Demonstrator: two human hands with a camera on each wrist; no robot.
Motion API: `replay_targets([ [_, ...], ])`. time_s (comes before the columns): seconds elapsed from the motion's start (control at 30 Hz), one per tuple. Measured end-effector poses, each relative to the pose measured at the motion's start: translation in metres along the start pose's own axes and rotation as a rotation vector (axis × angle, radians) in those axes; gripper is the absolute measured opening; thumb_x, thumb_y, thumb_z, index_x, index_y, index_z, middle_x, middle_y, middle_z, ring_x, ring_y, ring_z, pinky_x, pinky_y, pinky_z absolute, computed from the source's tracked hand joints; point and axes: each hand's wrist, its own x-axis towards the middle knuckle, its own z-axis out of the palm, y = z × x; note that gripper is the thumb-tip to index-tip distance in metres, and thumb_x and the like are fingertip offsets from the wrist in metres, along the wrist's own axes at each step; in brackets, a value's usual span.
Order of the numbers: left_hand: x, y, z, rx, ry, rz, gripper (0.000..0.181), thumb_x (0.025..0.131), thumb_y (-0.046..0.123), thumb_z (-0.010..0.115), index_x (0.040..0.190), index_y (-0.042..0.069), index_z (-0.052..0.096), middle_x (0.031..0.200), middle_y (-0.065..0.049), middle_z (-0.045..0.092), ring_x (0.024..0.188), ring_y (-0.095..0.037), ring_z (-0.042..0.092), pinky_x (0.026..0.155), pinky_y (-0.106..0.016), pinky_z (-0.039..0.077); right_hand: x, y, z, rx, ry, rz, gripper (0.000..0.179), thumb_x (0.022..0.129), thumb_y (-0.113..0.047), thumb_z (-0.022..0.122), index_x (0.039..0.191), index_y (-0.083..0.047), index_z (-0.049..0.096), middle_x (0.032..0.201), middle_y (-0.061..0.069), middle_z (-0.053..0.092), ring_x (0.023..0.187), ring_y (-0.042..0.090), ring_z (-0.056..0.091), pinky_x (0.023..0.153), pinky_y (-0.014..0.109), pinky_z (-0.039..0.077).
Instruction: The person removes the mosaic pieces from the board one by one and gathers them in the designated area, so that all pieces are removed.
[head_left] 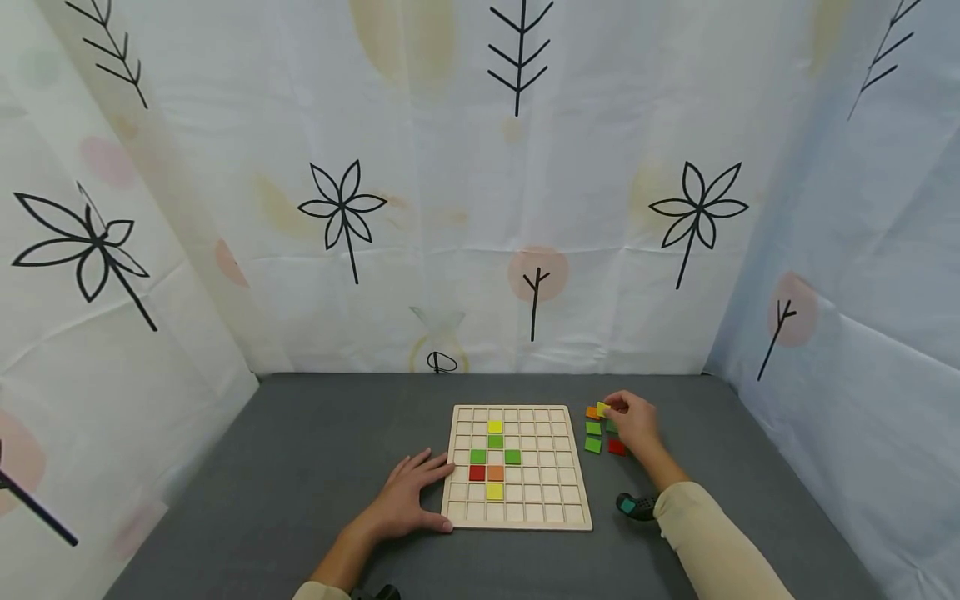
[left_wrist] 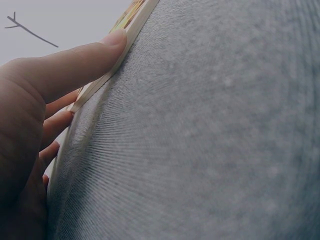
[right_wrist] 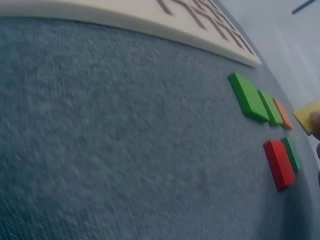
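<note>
"Two states needed logging from the head view — what did you get?"

"Left hand [head_left: 408, 497] was spread against the left side of the grid board [head_left: 543, 472], thumb and fingers apart, board flat on the gray table [head_left: 300, 467]. Right hand [head_left: 637, 423] pinched a yellow tile [head_left: 603, 409] over by the loose tiles [head_left: 593, 428], beyond the board's right edge. Seven seated tiles [head_left: 495, 442] filled some cells [head_left: 531, 457]."

"Left wrist?"

"Thumb [left_wrist: 80, 65] rested straight over the board's edge, other fingers farther along the side; nothing clamped. Read it as steadying."

"Right wrist?"

"Hand mostly cut off at the right border, but the yellow tile showed at the fingertips, looked raised. Red tile [right_wrist: 279, 164], dark green tile [right_wrist: 292, 154], orange tile [right_wrist: 282, 113] and two green tiles [right_wrist: 248, 97] lay near it, apart from the board."

"Which step, then?"

"Pick-up, I'd say — tile held, not yet on the board. Next move probably called for a firm pinch, clearing the neighbours, then squaring the tile over a bare cell. Which cell, couldn't tell."
</note>
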Motion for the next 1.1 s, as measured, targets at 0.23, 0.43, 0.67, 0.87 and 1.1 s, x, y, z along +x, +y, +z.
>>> replay_targets([
  [0.23,-0.001,0.001,-0.001,0.002,-0.009,-0.001,0.092,0.068,0.060,0.079,0.143,0.014,0.051,0.150,-0.006,0.042,0.143,-0.037,0.022,0.111,-0.063,0.009,0.002,0.012,-0.008,-0.023,0.031,0.031,0.014,0.089,-0.003,0.069,0.100,0.004,0.069,0.092,0.017,0.065,0.084,0.033,0.060,0.072,0.045,0.051],
  [0.43,-0.001,0.002,-0.002,0.003,-0.019,-0.015,0.093,0.068,0.060,0.078,0.144,0.014,0.050,0.151,-0.006,0.040,0.143,-0.037,0.021,0.111,-0.063,0.008,0.004,0.019,-0.009,-0.050,0.008,0.074,0.014,0.088,-0.004,0.070,0.100,0.004,0.068,0.089,0.015,0.064,0.081,0.031,0.059,0.072,0.046,0.049],
  [0.67,-0.001,0.003,-0.001,0.001,-0.014,-0.018,0.093,0.068,0.061,0.079,0.144,0.016,0.050,0.151,-0.006,0.041,0.143,-0.037,0.021,0.111,-0.063,0.009,0.008,0.017,-0.012,-0.115,-0.057,0.076,0.016,0.086,-0.004,0.072,0.100,0.003,0.068,0.086,0.013,0.063,0.078,0.030,0.057,0.071,0.046,0.048],
  [0.87,-0.001,0.004,-0.001,0.002,-0.011,-0.019,0.093,0.067,0.061,0.079,0.144,0.016,0.051,0.150,-0.006,0.041,0.143,-0.037,0.021,0.111,-0.062,0.008,0.012,0.014,-0.012,-0.152,-0.116,0.080,0.019,0.089,-0.006,0.069,0.104,0.006,0.067,0.096,0.020,0.064,0.086,0.035,0.058,0.078,0.049,0.049],
  [1.1,-0.001,0.003,0.000,0.002,-0.010,-0.025,0.093,0.068,0.061,0.079,0.144,0.016,0.050,0.151,-0.006,0.041,0.143,-0.037,0.021,0.111,-0.062,0.008,0.014,0.015,-0.014,-0.187,-0.167,0.056,0.021,0.090,-0.006,0.067,0.106,0.008,0.068,0.099,0.021,0.061,0.088,0.035,0.057,0.080,0.050,0.048],
])
